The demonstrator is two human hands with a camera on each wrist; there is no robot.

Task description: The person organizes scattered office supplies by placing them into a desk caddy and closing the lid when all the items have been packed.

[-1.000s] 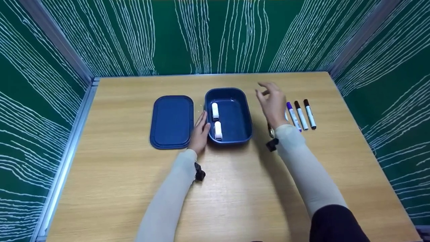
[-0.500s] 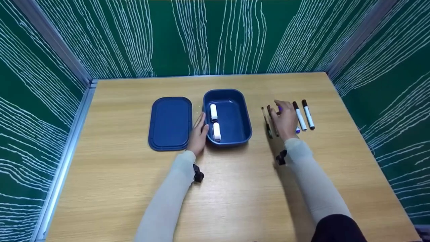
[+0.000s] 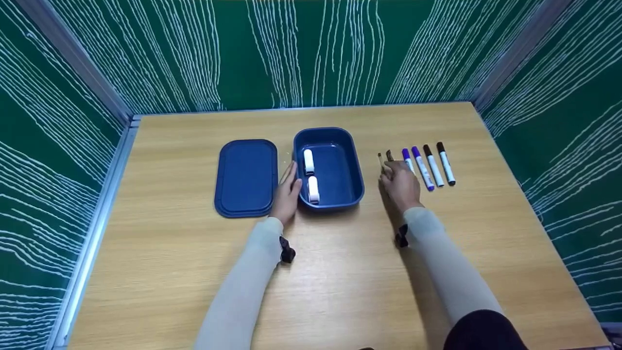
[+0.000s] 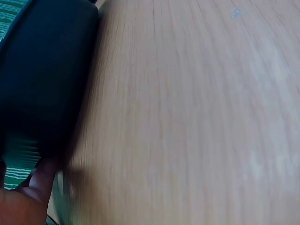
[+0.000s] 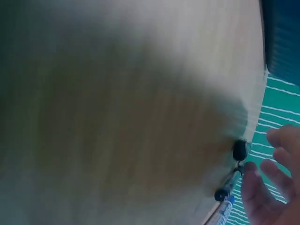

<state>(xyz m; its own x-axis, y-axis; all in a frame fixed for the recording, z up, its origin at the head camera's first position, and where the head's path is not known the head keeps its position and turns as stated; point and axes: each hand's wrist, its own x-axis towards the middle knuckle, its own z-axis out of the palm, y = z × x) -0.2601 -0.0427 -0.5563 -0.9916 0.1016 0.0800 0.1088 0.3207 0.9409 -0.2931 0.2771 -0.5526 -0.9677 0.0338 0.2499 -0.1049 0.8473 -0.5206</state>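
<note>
My left hand point(image 3: 286, 197) rests with straight fingers against the left side of the blue box point(image 3: 337, 167); in the left wrist view, the thumb point(image 4: 42, 180) is at the box's wall point(image 4: 44, 70). Inside the box, along its left side, lie two small white items of unclear kind point(image 3: 308, 161). My right hand point(image 3: 401, 184) is over two slim dark pens point(image 3: 389, 155), hiding their near parts. The right wrist view shows its thumb point(image 5: 253, 187) close to the pens' dark ends point(image 5: 240, 150), the fingers spread apart from it.
Right of the hand lie two purple-capped markers point(image 3: 423, 169) and two black-capped markers point(image 3: 434, 165), side by side. A blue lid point(image 3: 245, 177) lies flat left of the box. Green walls with white lines point(image 3: 243, 53) enclose the table's back and sides.
My right hand came down from above the table beside the box to the markers, then shifted left over the slim pens. The left hand stayed at the box.
</note>
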